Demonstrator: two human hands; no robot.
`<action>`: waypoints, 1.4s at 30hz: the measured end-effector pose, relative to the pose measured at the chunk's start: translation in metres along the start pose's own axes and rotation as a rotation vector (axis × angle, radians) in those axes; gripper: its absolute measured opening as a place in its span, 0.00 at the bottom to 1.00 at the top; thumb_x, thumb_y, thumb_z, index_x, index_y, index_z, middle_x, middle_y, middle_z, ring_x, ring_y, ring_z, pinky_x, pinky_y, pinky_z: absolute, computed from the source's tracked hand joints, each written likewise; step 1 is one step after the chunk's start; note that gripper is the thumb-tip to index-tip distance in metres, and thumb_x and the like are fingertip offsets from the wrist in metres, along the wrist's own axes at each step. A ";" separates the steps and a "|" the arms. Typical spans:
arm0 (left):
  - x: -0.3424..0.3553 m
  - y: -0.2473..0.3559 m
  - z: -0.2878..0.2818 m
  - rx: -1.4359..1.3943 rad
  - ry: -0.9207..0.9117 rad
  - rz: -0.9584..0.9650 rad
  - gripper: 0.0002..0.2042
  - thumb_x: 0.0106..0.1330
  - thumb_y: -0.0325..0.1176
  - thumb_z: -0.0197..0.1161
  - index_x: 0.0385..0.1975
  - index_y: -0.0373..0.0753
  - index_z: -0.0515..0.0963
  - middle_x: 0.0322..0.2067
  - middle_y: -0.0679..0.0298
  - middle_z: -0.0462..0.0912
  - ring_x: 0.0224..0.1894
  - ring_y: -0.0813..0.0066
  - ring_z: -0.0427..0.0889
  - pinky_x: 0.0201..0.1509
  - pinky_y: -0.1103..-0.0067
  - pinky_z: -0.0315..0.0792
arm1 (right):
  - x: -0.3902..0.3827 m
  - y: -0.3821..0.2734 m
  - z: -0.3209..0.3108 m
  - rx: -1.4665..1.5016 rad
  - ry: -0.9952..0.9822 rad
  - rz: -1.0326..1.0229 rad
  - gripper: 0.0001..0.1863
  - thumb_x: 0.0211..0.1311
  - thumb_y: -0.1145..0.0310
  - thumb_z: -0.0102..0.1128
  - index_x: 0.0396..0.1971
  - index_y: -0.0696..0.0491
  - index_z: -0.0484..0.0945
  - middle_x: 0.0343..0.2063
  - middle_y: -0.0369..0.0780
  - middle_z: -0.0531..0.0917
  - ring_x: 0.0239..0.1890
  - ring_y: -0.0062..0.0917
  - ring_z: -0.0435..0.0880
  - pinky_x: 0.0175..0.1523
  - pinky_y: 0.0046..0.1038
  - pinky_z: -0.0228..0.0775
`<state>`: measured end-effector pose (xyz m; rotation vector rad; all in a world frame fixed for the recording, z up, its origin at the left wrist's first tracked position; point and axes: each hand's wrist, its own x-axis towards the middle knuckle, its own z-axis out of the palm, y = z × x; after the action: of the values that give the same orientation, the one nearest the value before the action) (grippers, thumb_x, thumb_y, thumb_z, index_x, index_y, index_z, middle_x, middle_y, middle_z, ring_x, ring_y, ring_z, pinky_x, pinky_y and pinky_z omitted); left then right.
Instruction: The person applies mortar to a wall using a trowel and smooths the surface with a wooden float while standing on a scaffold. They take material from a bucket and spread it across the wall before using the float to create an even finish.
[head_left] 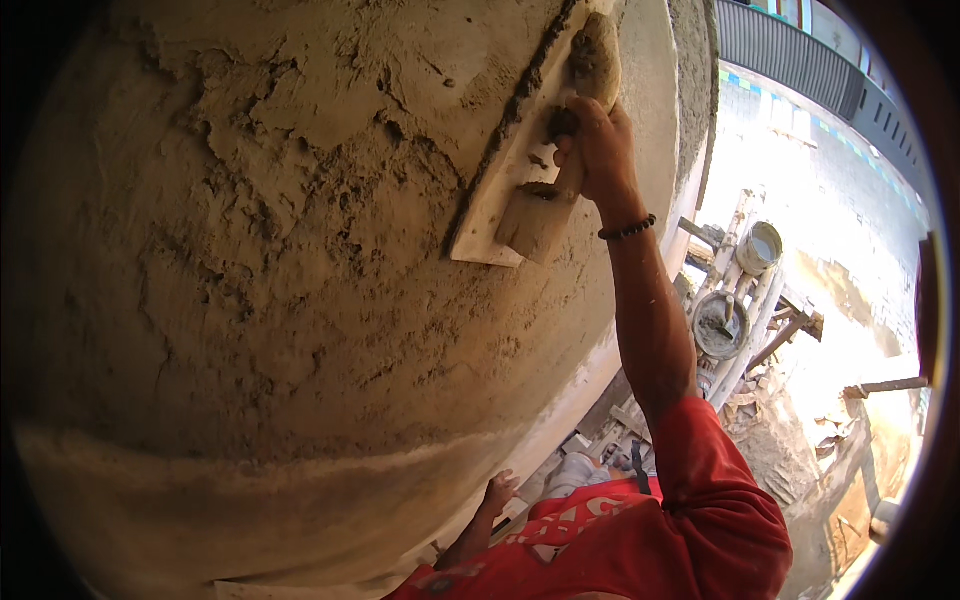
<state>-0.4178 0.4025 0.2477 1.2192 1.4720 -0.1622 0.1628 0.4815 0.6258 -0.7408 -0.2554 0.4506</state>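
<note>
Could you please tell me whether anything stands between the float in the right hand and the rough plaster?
Nothing visible does: the right hand holds the float, and the rough plaster lies directly beside its left edge.

Head view | left fisheye, worn on my head | faces the rough-plastered wall (300, 300), close up | my red T-shirt (610, 535) fills lower edge | looks down on sunlit ground (790, 190), farther off, right

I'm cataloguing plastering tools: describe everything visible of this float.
The float is a long, pale, flat board with a dirty, apparently wooden handle, its left edge caked with mortar. It slants from upper right to lower left, seemingly against the wall; the right hand grips its handle.
</note>
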 end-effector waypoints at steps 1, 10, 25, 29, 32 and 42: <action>0.004 0.000 -0.001 0.016 -0.007 0.015 0.28 0.63 0.34 0.61 0.63 0.35 0.64 0.42 0.59 0.81 0.28 0.71 0.82 0.27 0.80 0.69 | -0.004 0.001 0.000 -0.006 -0.016 0.001 0.08 0.65 0.66 0.53 0.36 0.56 0.70 0.22 0.37 0.76 0.13 0.18 0.73 0.14 0.21 0.71; 0.003 0.022 -0.008 0.003 -0.029 0.002 0.26 0.62 0.35 0.62 0.59 0.33 0.68 0.47 0.54 0.81 0.32 0.63 0.85 0.37 0.72 0.75 | -0.180 0.099 0.010 -0.045 -0.003 0.049 0.25 0.63 0.68 0.50 0.57 0.60 0.59 0.24 0.39 0.77 0.12 0.16 0.73 0.15 0.19 0.69; 0.007 0.036 -0.015 0.061 -0.002 0.035 0.26 0.65 0.33 0.60 0.63 0.37 0.66 0.50 0.57 0.80 0.30 0.71 0.83 0.31 0.78 0.72 | -0.060 -0.004 0.035 -0.011 -0.087 -0.003 0.20 0.61 0.71 0.53 0.48 0.62 0.57 0.27 0.46 0.76 0.13 0.26 0.76 0.13 0.29 0.72; 0.002 0.045 -0.007 0.154 -0.022 -0.032 0.27 0.64 0.35 0.61 0.63 0.37 0.67 0.50 0.59 0.80 0.27 0.73 0.81 0.26 0.80 0.70 | -0.132 0.066 0.017 -0.259 -0.151 -0.043 0.25 0.62 0.65 0.51 0.53 0.61 0.56 0.30 0.53 0.78 0.26 0.36 0.82 0.28 0.36 0.77; 0.003 0.064 -0.002 0.212 -0.010 -0.111 0.27 0.64 0.35 0.61 0.63 0.37 0.66 0.51 0.59 0.79 0.26 0.73 0.81 0.25 0.81 0.69 | -0.176 0.099 -0.013 -0.242 -0.070 0.130 0.26 0.62 0.65 0.52 0.56 0.62 0.58 0.34 0.53 0.79 0.33 0.37 0.83 0.34 0.39 0.78; 0.010 0.070 0.002 0.098 0.011 0.000 0.27 0.66 0.34 0.59 0.66 0.44 0.63 0.45 0.62 0.82 0.31 0.72 0.82 0.35 0.78 0.74 | 0.005 0.011 -0.031 -0.021 0.061 0.041 0.22 0.67 0.56 0.53 0.47 0.59 0.63 0.25 0.37 0.74 0.15 0.16 0.72 0.14 0.21 0.69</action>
<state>-0.3633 0.4380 0.2748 1.3009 1.4884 -0.2302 0.1754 0.4724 0.5960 -0.7796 -0.1887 0.4637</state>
